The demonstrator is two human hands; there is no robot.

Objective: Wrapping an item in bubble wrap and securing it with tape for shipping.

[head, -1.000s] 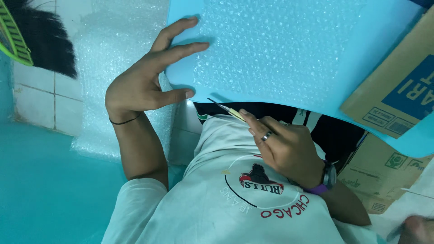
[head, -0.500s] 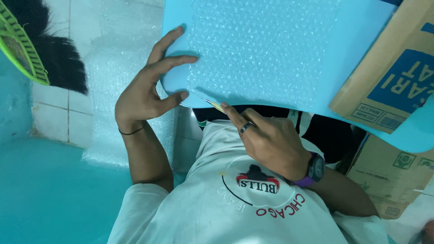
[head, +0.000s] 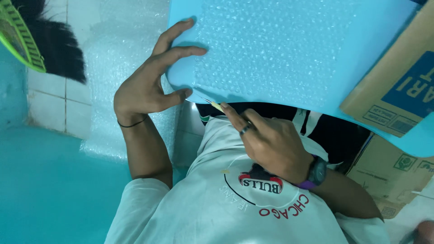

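Observation:
A light blue sheet (head: 226, 27) with bubble wrap (head: 280, 54) laid over it lies in front of me. My left hand (head: 144, 88), a thin black band at its wrist, grips the sheet's left edge: fingers spread on top, thumb at the near edge. My right hand (head: 271, 140), with a ring and a wristwatch, pinches a thin yellowish blade (head: 216, 105) whose tip touches the near edge of the sheet, close to my left thumb. My white printed T-shirt fills the bottom of the view.
A brown cardboard box (head: 398, 90) rests on the sheet's right side, and another box (head: 393, 176) stands lower right. More bubble wrap (head: 113, 58) covers the white tiles at left. A black brush (head: 54, 49) with a green plastic part (head: 20, 38) sits upper left.
My right hand with the blade has moved slightly left along the sheet's near edge, toward my left thumb. My left hand keeps its grip on the sheet's edge.

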